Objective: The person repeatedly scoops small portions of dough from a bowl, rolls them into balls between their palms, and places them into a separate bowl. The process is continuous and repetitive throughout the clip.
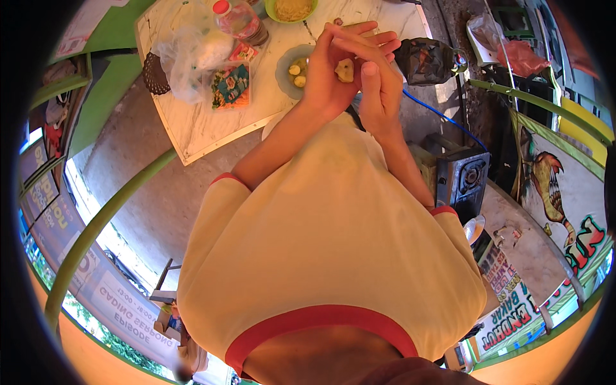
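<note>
A flattened, pale yellow lump of what looks like dough or mash [344, 70] lies on the palm of my left hand [326, 85], whose fingers stretch out. Across those fingers rest the straight fingers of my right hand [380, 96]; its thumb sticks up beside the lump. Partly behind my left wrist stands a grey-green bowl [284, 70] with a few small yellow balls [299, 81] in it. At the table's far edge is a yellow-green bowl [273, 14] filled with a pale yellow mass [293, 9].
On the marble-patterned table [186, 131] stand a red-capped bottle [240, 22], a clear plastic bag [183, 64] and a tray of chopped vegetables [231, 86]. To the right are a black-bag-lined container [425, 62], a gas stove [468, 173] and a blue hose [443, 115].
</note>
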Motion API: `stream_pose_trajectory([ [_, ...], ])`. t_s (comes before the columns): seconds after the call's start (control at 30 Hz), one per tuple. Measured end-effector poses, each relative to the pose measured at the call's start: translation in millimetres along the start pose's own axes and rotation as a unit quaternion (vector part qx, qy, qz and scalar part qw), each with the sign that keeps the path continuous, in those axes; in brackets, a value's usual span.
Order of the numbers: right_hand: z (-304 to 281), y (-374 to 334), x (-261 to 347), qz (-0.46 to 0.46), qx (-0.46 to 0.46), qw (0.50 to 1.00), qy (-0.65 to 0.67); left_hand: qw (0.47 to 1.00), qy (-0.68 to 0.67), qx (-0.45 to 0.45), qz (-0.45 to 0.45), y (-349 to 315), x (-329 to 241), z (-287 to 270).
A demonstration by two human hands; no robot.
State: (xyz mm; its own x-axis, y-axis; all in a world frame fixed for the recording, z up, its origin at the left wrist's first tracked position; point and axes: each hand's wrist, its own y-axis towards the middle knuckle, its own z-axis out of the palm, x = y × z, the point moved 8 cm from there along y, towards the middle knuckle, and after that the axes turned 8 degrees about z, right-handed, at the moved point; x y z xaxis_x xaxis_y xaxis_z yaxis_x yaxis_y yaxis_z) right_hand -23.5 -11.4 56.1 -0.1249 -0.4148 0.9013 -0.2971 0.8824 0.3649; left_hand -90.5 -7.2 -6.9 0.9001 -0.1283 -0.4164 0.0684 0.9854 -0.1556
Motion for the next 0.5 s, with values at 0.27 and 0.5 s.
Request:
stream_pose_trajectory([
  [0.27, -1, 18, 15, -0.099, -0.01, 0.994, -0.039, 0.974, 0.164, -0.014, 0.153, -10, -16, 27],
  [0.5, 12, 29, 49, 0.066, -0.005, 0.994, 0.086, 0.923, 0.28, 0.003, 0.263, -30, -31, 36],
])
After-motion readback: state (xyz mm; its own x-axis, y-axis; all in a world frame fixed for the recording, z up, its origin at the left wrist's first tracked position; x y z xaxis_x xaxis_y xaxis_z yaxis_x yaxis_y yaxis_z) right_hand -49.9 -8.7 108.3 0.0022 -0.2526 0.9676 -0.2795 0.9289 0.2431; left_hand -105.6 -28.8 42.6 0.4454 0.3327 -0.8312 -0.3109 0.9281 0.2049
